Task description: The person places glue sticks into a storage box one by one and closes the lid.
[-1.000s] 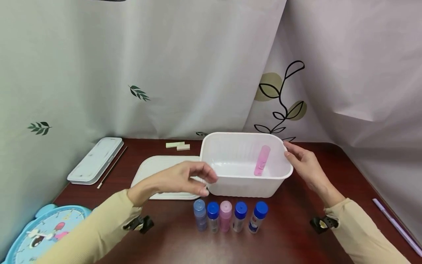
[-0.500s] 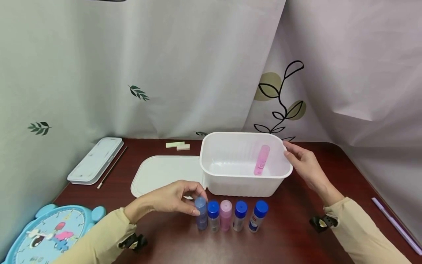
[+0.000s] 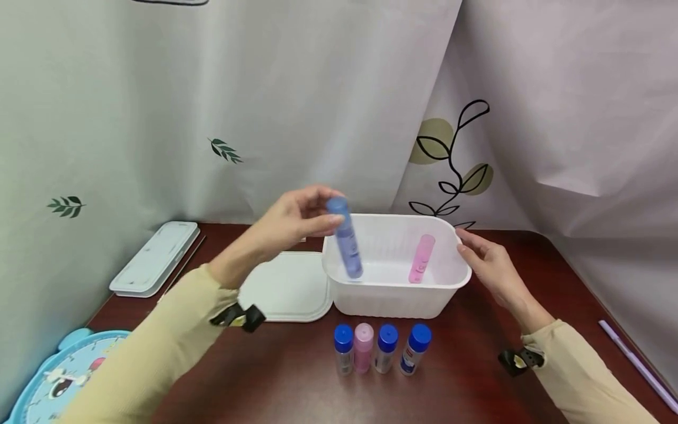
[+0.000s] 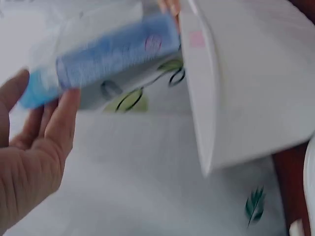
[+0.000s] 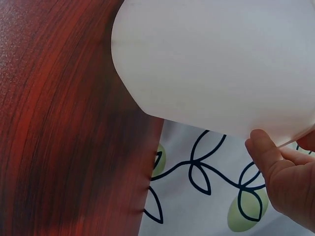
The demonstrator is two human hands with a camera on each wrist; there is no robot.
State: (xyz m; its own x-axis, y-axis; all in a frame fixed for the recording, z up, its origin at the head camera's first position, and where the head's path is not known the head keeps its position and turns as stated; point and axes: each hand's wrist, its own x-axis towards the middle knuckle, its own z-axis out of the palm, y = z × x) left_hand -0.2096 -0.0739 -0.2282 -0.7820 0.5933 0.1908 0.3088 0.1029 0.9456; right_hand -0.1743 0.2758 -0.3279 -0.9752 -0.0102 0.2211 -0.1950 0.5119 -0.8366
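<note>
Head view: left hand pinching the cap end of a translucent blue plastic bottle between thumb and fingertips, tilting it over the left rim of the white rectangular plastic tub at frame centre, lower end already dipping inside. Leaning against the tub's right inner wall, a pink plastic bottle. Right hand gripping the tub's right rim with curled fingers. Standing in a row below the tub, near its front wall, four small capped bottles; lying flat just left of the tub, its white lid. Sitting further left, a pale blue flat case and a thin stick; peeking from the lower left corner, a blue clock face. Showing bare between row and lower edge, the dark red wooden table.

Left wrist view: blurred; fingertips holding the blue bottle beside the tub's rim.

Right wrist view: thumb pressing against the tub's wall, table filling the left.
</note>
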